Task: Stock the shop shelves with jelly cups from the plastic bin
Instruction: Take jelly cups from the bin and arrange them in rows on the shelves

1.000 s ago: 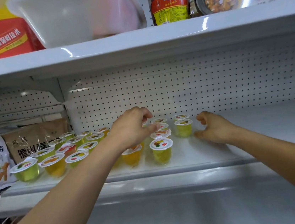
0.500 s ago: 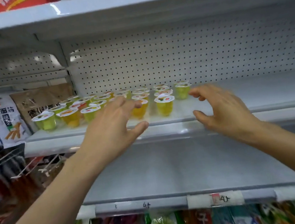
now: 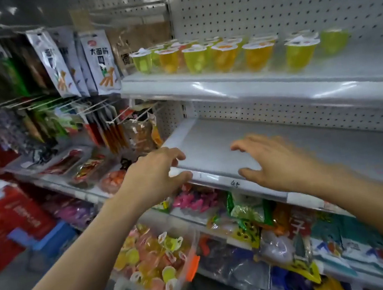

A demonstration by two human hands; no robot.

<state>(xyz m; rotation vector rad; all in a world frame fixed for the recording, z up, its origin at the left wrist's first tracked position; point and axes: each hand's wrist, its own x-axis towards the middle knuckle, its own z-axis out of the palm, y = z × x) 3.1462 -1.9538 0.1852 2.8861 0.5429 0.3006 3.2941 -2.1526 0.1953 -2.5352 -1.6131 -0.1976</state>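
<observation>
Several jelly cups (image 3: 221, 55), yellow, green and orange with white lids, stand in rows on the upper white shelf (image 3: 238, 86). Below, a clear plastic bin (image 3: 151, 260) with an orange latch holds many more loose jelly cups. My left hand (image 3: 155, 173) and my right hand (image 3: 274, 163) hover in front of the bare middle shelf (image 3: 282, 143), well below the stocked cups and above the bin. Both hands hold nothing, their fingers loosely spread.
Snack packets (image 3: 100, 62) hang on pegs to the left of the shelves. Bagged sweets (image 3: 254, 211) fill the lower shelf under the price strip. Red cartons (image 3: 6, 220) and a blue crate (image 3: 52, 236) sit on the floor at the left.
Both hands have drawn back from the jelly cups on the upper shelf and dropped to the level of the middle shelf. The view has swung down and left, bringing the bin into sight.
</observation>
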